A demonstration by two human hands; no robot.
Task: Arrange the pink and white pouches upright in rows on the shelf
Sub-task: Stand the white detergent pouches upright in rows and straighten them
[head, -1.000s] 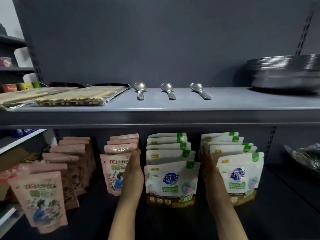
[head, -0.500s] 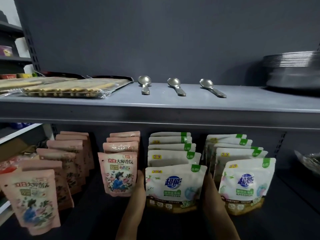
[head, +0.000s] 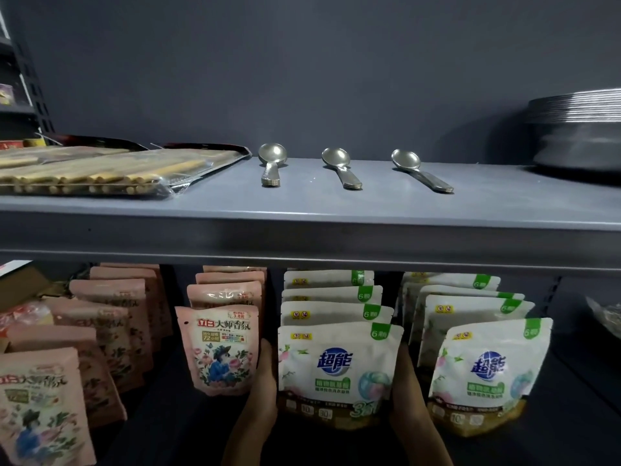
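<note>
Nearest to me, my left hand (head: 263, 385) lies flat against the left edge of the front white pouch (head: 337, 371), and my right hand (head: 405, 388) lies flat against its right edge. My fingers look straight, so the pouch sits pressed between my two palms. It stands upright on the dark lower shelf (head: 174, 428). Behind it I see more white pouches (head: 332, 297) in a row, one after the other. Just to the right stands a second row of white pouches (head: 487, 371), and its front one leans a little. To the left of my left hand is a short row of pink pouches (head: 220, 351), standing up. Further left there is another row of pink pouches (head: 100, 331), and they lean and look less neat. Above them all is the grey upper shelf (head: 302, 230). On it lie three metal spoons (head: 341, 166) side by side, a flat clear packet of sticks (head: 111, 169) on the left, and a stack of metal plates (head: 578, 129) far right.
</note>
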